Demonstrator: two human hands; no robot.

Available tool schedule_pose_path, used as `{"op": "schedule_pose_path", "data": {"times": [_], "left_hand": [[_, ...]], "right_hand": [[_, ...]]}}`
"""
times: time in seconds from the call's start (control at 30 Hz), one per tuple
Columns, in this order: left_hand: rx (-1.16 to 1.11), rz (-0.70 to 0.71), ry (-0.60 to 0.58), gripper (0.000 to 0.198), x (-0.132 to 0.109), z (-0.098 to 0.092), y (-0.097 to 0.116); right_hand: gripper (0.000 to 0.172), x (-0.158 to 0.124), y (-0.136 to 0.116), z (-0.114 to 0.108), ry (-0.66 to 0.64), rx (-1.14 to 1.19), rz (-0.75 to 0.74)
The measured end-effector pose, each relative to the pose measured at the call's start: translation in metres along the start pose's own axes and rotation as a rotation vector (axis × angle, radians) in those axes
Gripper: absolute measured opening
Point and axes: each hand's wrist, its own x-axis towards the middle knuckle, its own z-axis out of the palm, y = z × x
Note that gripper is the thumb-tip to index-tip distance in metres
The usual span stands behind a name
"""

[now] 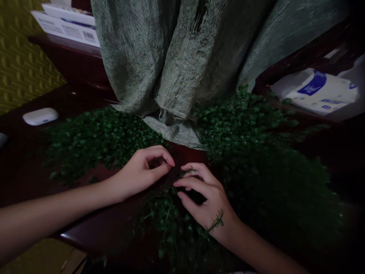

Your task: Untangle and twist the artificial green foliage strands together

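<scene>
My left hand (146,167) is in a pinch, thumb and forefinger tips together; anything between them is too small to make out. Close by on the right, my right hand (207,198) has its fingers curled toward the thumb, with a leafy green sprig (174,190) at the fingertips. Another bit of green lies across its fingers, and a small sprig (215,222) rests on the back of that hand. Below the hands is a loose bunch of green sprigs (164,213). A leafy heap (105,133) spreads behind my left hand.
A grey-green woven sack (185,64) hangs over the back of the dark red table (114,224). More greens (242,121) are piled on the right. A white earphone case (40,116) lies left, a tissue pack (322,91) right, and a white box (68,28) stands at the back left.
</scene>
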Motion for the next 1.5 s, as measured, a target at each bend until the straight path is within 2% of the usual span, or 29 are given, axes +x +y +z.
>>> {"op": "schedule_pose_path", "data": {"times": [0.13,0.43,0.57,0.7,0.87,1.17,1.37,1.5], "left_hand": [[0.01,0.016,-0.103,0.012,-0.0046,0.003,-0.001],[0.077,0.057,-0.158,0.014,-0.0053,0.0048,-0.0022],[0.105,0.153,-0.226,0.01,-0.0079,0.004,0.0002],[0.159,0.23,-0.216,0.008,-0.0095,0.0036,0.0042],[0.118,0.148,-0.239,0.017,-0.0101,0.0053,0.0048],[-0.08,-0.06,-0.216,0.01,-0.0088,0.0054,0.0005],[-0.21,-0.239,-0.223,0.009,-0.0073,0.0072,-0.0002],[-0.253,-0.295,-0.224,0.007,-0.0075,0.0073,0.001]], "right_hand": [[0.031,-0.0006,0.0025,0.0003,-0.043,-0.034,-0.034],[0.018,-0.0002,0.0027,-0.0001,-0.036,0.015,-0.022],[0.017,-0.0002,0.0019,-0.0006,-0.007,0.023,-0.025],[0.017,-0.0012,-0.0002,-0.0013,0.023,0.021,0.003],[0.013,-0.0003,-0.0029,-0.0028,0.044,0.016,0.019],[0.015,-0.0015,-0.0055,-0.0011,0.062,-0.021,-0.001],[0.009,-0.0067,-0.0053,0.0002,0.046,-0.096,-0.071],[0.012,-0.0072,-0.006,-0.0003,0.033,-0.145,-0.093]]}}
